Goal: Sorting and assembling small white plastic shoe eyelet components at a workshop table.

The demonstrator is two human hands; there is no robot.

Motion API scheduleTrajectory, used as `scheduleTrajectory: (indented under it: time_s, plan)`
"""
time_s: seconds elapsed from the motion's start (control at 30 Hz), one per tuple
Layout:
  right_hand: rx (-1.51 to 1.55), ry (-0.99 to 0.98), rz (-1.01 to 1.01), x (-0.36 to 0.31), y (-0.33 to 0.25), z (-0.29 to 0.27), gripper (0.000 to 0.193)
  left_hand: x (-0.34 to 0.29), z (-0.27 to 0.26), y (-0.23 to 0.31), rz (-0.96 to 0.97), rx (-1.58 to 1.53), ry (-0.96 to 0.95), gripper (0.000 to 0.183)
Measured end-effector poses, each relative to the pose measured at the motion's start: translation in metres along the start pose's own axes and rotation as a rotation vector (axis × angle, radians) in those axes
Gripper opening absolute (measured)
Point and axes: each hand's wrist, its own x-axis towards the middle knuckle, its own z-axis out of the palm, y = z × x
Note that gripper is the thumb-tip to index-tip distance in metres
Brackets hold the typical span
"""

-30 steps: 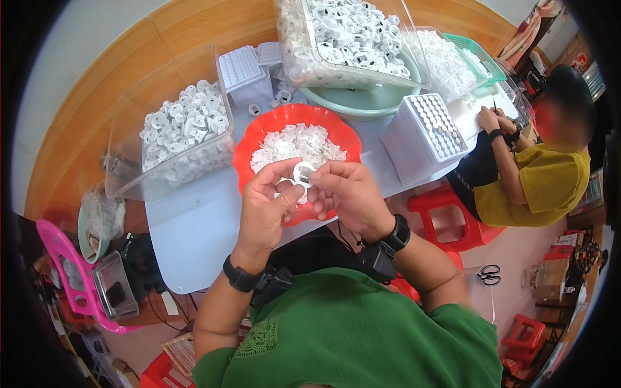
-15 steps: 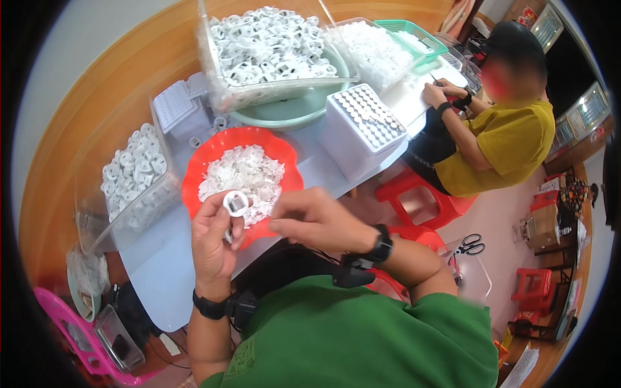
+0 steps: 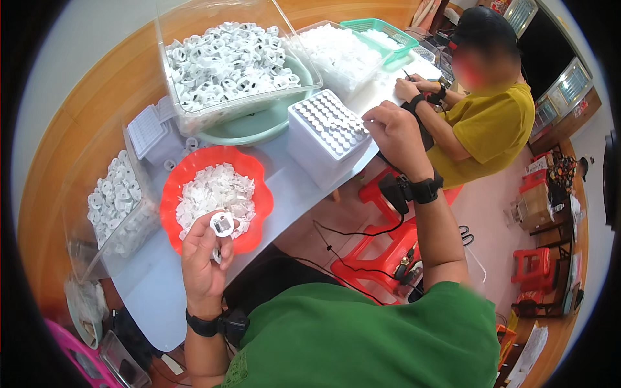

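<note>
My left hand is closed around a small round white plastic part with a silvery square in its middle. A second, similar part shows lower between the same fingers. Both are above the near edge of a red scalloped bowl heaped with white scraps. Out to the right, my right hand has thumb and fingertips pinched together at the right edge of a tray of small round silvery discs. That tray lies on a tall white box. Whatever is in the pinch is too small to make out.
A clear bin of round white parts leans in a pale green basin. Another clear bin stands left, beside a small white tray. Across the table, a person in yellow works. Red stools stand below.
My right hand has swung from beside the bowl, out right to the disc tray. My left hand still holds the round part. The whole view has shifted, so the table things sit further left.
</note>
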Motion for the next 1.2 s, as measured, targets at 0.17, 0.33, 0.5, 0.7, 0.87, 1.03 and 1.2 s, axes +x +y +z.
scheduleTrajectory:
  time_s: [0.17,0.33,0.5,0.7,0.87,1.03,1.2]
  plan:
    - [0.014,-0.033,0.063,-0.004,0.002,0.001,0.007,0.002,0.003,-0.002,-0.012,-0.03,0.018,0.029]
    - [0.063,-0.039,0.169,-0.012,0.008,0.003,0.011,0.002,0.004,-0.003,-0.019,-0.054,0.027,0.028]
    - [0.077,0.006,0.12,-0.014,0.009,0.006,0.011,0.002,0.004,-0.004,-0.036,-0.073,0.036,0.028]
    - [0.205,-0.011,0.153,-0.013,0.009,0.007,0.009,0.001,0.002,-0.005,-0.049,-0.096,0.009,0.029]
    - [0.289,-0.045,0.224,-0.007,0.01,0.003,0.01,-0.001,-0.001,-0.005,-0.036,-0.132,-0.001,0.032]
    - [0.389,0.112,0.053,-0.023,-0.048,-0.009,0.007,-0.005,-0.001,-0.004,-0.055,-0.12,-0.047,0.031]
    - [0.507,0.047,-0.488,-0.05,-0.125,0.039,0.017,-0.011,0.009,-0.006,-0.051,-0.022,-0.067,0.027]
